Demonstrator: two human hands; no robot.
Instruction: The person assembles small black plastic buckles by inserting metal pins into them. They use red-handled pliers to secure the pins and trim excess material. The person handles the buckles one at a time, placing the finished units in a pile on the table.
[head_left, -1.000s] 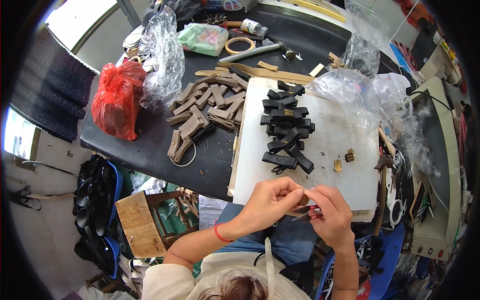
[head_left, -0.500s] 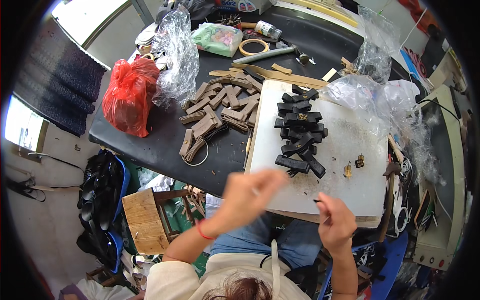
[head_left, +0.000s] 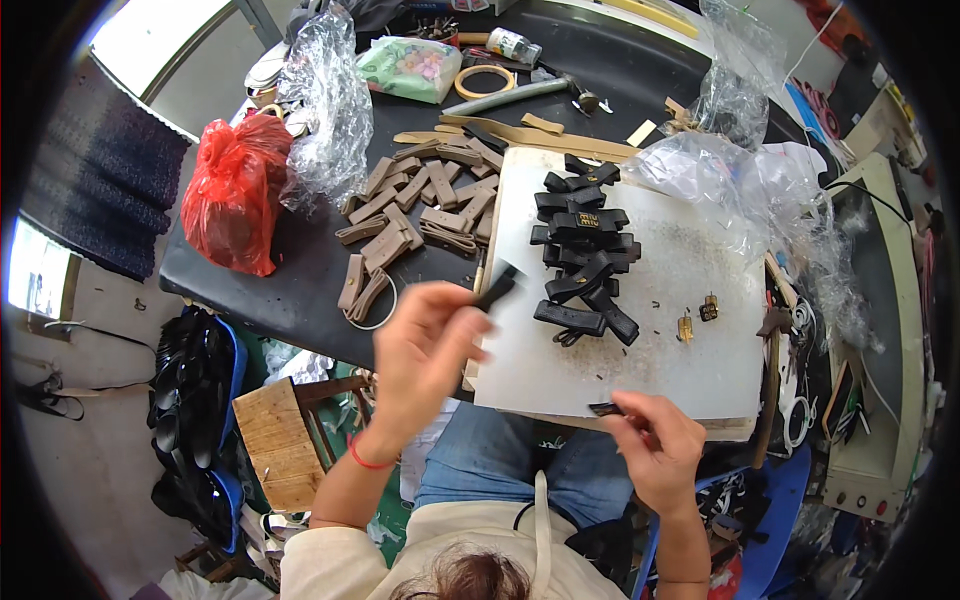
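Note:
My left hand (head_left: 425,345) is raised at the left edge of the white board (head_left: 700,375), its thumb and fingers closed on a short black strap (head_left: 495,288), slightly blurred. My right hand (head_left: 660,445), over the board's near edge, pinches a small dark piece (head_left: 604,409) whose kind I cannot make out. Between and beyond the hands, a pile of folded black straps (head_left: 588,262) runs up the board. One bears a gold metal emblem (head_left: 590,220). To the right of the pile lie a gold metal plate (head_left: 685,328) and a darker plate (head_left: 709,307).
Folded taupe straps (head_left: 430,195) are heaped left of the board. Behind them are a red plastic bag (head_left: 236,195), a tape roll (head_left: 485,83) and a metal rod (head_left: 512,97). Clear plastic wrap (head_left: 700,170) covers the far right corner. A hammer (head_left: 770,350) lies along the right side.
My left hand has moved left, and a black strap now shows in its fingers. My right hand has shifted slightly, with more of its dark piece showing. The whole view has shifted a little.

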